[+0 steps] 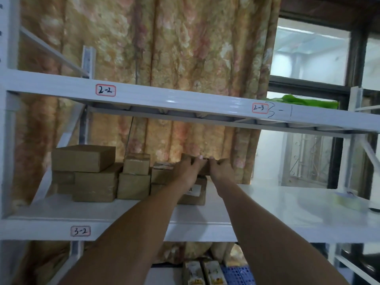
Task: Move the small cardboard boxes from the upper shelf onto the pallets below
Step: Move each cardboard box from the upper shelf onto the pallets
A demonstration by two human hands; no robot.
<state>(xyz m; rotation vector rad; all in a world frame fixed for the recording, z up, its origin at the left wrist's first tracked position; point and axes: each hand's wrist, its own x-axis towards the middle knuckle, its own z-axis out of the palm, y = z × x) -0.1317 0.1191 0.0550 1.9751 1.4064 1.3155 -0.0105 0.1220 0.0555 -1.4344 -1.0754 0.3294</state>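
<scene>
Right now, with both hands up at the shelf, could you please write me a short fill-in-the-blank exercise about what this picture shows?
1. The left hand and right hand grip the same small cardboard box from ____ sides.
2. The label on the front edge of the shelf holding the boxes reads ____.
3. On that shelf, the remaining boxes sit to the ____ of the hands.

Missing words: opposite; 3-2; left
</scene>
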